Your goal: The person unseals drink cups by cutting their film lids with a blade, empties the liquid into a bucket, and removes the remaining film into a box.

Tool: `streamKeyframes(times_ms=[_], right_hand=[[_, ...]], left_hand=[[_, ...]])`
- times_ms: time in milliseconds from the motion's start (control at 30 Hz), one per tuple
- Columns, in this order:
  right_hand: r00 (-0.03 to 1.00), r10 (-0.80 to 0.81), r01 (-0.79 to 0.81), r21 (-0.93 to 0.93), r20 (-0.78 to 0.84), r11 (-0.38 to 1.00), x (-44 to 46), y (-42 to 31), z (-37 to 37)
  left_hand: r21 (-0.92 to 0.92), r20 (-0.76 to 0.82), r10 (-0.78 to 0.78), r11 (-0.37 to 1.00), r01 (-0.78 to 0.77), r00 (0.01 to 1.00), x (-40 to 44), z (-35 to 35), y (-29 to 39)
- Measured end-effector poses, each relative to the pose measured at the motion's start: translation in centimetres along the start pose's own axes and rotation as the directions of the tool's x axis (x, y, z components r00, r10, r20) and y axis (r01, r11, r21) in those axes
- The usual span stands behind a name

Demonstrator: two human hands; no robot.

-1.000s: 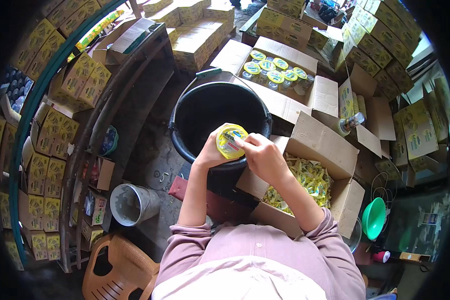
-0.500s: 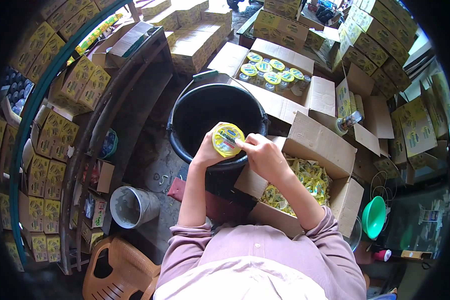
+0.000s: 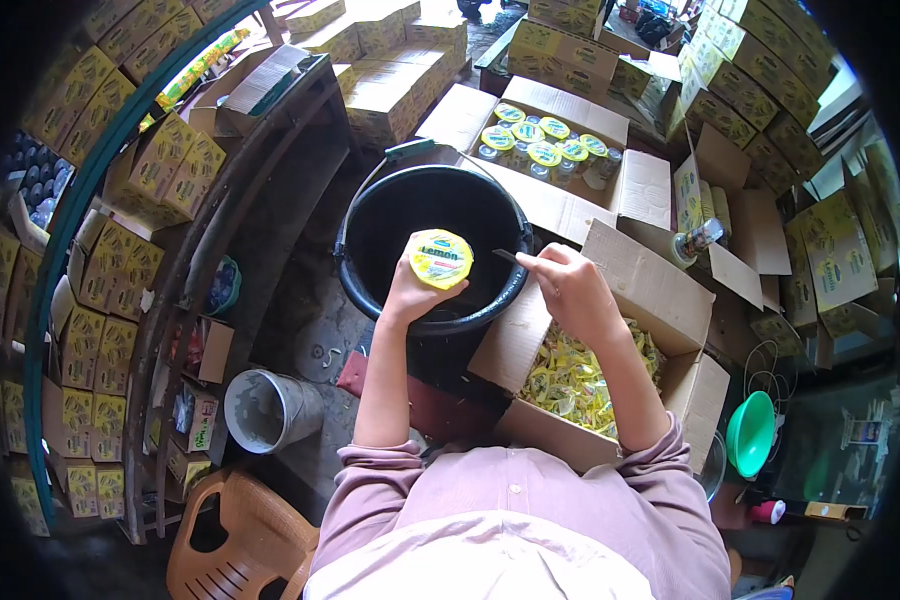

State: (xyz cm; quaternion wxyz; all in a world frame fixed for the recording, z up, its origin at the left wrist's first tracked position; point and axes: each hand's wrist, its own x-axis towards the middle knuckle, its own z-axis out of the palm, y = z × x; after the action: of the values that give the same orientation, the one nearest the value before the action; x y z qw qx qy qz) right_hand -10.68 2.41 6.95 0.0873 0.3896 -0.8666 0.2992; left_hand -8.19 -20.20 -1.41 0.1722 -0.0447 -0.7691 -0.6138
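My left hand (image 3: 410, 297) is wrapped round a cup (image 3: 440, 259) and holds it over the near side of a black bucket (image 3: 364, 215). The cup's yellow lid reads "Lemon" and faces up; its body is mostly hidden. To the right, my right hand (image 3: 576, 292) pinches a thin dark blade (image 3: 506, 256), whose tip points left over the bucket's right rim. Blade and cup are apart. Under my right forearm an open cardboard box (image 3: 650, 268) holds a heap of yellow wrapper-like pieces (image 3: 576, 385).
Beyond the bucket, an open carton (image 3: 652, 190) holds several yellow-lidded cups (image 3: 544, 153). Another cup (image 3: 703, 238) lies on its side at right. A grey bucket (image 3: 270, 410), brown chair (image 3: 242, 535) and shelf of printed boxes (image 3: 92, 350) stand left; a green bowl (image 3: 749, 434) is right.
My right hand has moved away from the cup's lid, up and right, and the blade now shows. My left hand has shifted the cup slightly left and up.
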Motion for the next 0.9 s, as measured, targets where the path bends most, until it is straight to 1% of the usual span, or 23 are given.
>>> streamKeyframes(times_ms=[100,200,300,333,433,467,567,600,700,800,900], right_hand=[[0.995,0.086,-0.079,0.126,-0.051,0.989,0.5,-0.1,0.0],[0.981,0.183,-0.162,0.233,-0.068,0.959,1.1,-0.3,0.7],[0.972,0.172,-0.123,0.280,-0.158,0.952,1.8,-0.5,2.6],[0.967,0.216,-0.168,0.302,-0.134,0.938,2.2,-1.3,2.8],[0.975,0.189,-0.142,0.330,-0.114,0.933,3.1,-2.6,4.2],[0.977,0.186,-0.143,0.334,-0.100,0.932,3.3,-2.9,4.7],[0.985,0.140,-0.103,0.309,-0.100,0.945,3.9,-3.2,5.9],[0.985,0.103,-0.064,0.265,-0.136,0.962,4.0,-3.3,6.2],[0.989,0.080,-0.049,0.230,-0.125,0.972,4.3,-3.5,6.6],[0.990,0.073,-0.047,0.213,-0.118,0.976,4.4,-3.6,6.9],[0.992,0.084,-0.064,0.191,-0.097,0.979,4.4,-3.8,6.9]], left_hand=[[0.000,0.016,0.074,0.997,-0.074,0.997,0.1,0.1,-1.1],[0.209,0.011,0.209,0.956,-0.207,0.978,0.2,0.2,-1.3],[-0.084,-0.112,0.064,0.994,-0.074,0.992,0.0,0.5,-0.4],[0.016,-0.132,0.084,0.996,-0.083,0.988,0.0,0.3,-0.5],[0.179,-0.194,0.108,0.981,-0.073,0.975,0.0,0.3,1.0],[0.232,-0.213,0.118,0.970,-0.067,0.970,0.0,0.3,1.3],[0.197,-0.223,0.093,0.979,-0.048,0.970,-0.1,0.4,1.3],[0.195,-0.236,0.105,0.979,-0.059,0.966,0.0,0.4,1.0],[0.219,-0.248,0.083,0.975,-0.027,0.965,0.0,0.3,0.5],[0.196,-0.251,0.092,0.980,-0.042,0.964,0.0,0.4,0.2],[0.213,-0.254,0.117,0.975,-0.063,0.960,0.0,0.4,0.1]])
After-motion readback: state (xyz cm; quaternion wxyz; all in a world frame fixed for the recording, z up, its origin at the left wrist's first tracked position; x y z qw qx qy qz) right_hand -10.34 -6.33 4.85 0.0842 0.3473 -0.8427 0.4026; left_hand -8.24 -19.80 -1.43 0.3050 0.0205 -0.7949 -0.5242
